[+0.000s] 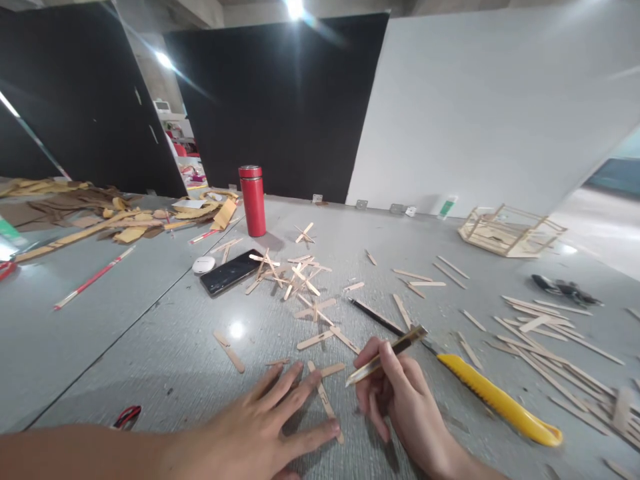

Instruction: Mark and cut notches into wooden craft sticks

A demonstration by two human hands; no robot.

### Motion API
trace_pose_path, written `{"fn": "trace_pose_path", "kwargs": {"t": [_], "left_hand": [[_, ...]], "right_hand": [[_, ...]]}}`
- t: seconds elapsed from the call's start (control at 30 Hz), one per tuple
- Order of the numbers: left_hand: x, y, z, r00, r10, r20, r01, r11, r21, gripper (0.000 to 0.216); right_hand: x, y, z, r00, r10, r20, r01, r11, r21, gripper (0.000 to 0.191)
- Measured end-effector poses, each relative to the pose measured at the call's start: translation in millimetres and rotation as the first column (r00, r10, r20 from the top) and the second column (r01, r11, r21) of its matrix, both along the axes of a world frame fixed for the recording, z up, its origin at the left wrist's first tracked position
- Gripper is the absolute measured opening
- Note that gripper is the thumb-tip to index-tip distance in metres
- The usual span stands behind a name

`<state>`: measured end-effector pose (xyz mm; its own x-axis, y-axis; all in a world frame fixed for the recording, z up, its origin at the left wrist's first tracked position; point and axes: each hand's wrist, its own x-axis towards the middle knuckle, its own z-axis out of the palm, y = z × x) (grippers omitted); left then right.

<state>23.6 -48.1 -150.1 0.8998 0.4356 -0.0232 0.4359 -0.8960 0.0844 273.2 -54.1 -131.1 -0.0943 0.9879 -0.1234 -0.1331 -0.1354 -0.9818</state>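
Note:
My right hand (400, 393) grips a slim craft knife (407, 341) between thumb and fingers, its pointed tip slanting down to the left. Flat on the table, my left hand (270, 420) has its fingers spread, the thumb and a fingertip on a wooden craft stick (324, 399) with cut marks in its middle. Another craft stick (333, 369) lies just beyond that one. Right of my right hand rests a larger yellow cutter (500, 400). A black pen-like tool (377, 317) extends behind the craft knife.
Crossed and joined sticks (300, 277) sit mid-table near a phone (230, 272), a white case (203, 265) and a red flask (253, 203). Loose sticks (545, 353) pile at right, below a stick frame model (510, 232). Cardboard scraps (130, 223) lie far left.

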Motion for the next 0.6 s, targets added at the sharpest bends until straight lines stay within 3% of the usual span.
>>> {"fn": "trace_pose_path", "kwargs": {"t": [0.13, 0.23, 0.37, 0.5, 0.6], "left_hand": [[1, -1, 16.2, 1.0, 0.016, 0.003, -0.016, 0.998, -0.058, 0.087], [4, 0, 35.5, 0.999, 0.045, 0.01, -0.043, 0.994, -0.103, 0.081], [7, 1, 56.8, 1.0, 0.02, 0.021, -0.015, 0.983, -0.184, 0.075], [4, 0, 59.6, 0.999, 0.05, 0.011, -0.046, 0.968, -0.245, 0.08], [0, -1, 52.2, 0.997, 0.054, 0.053, -0.037, 0.96, -0.279, 0.082]], "right_hand": [[-1, -3, 1.5, 0.983, -0.061, 0.175, 0.049, 0.996, 0.069, 0.049], [2, -7, -2.6, 0.92, -0.139, 0.367, 0.078, 0.981, 0.177, 0.041], [5, -15, -3.4, 0.809, -0.074, 0.583, -0.144, 0.937, 0.318, 0.026], [5, -20, 5.1, 0.69, -0.158, 0.707, -0.344, 0.788, 0.511, 0.028], [8, -23, 9.4, 0.629, -0.289, 0.722, -0.51, 0.548, 0.663, 0.019]]}}
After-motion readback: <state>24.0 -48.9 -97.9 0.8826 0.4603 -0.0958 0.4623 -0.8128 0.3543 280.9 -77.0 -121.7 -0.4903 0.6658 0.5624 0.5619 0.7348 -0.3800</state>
